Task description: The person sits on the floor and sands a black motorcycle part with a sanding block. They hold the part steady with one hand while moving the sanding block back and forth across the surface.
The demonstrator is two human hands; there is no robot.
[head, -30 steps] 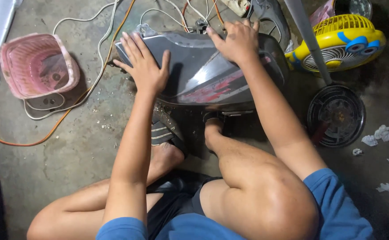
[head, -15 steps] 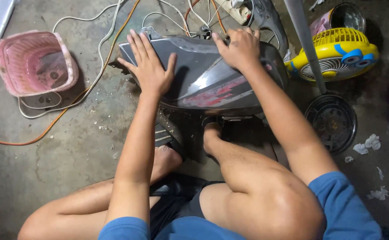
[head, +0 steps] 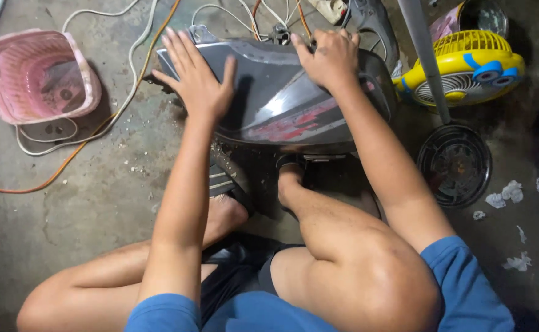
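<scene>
I've only the one view here, head-worn, looking steeply down from close above (nearly straight down), facing forward over my knees to the concrete floor (head: 91,203); no second view shares it.

2 hands (head: 199,80), 1 pink basket (head: 35,74)

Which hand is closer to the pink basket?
Left. The left hand lies flat on the grey panel, a short way right of the pink basket. The right hand grips the panel's far edge, farther right.
</scene>
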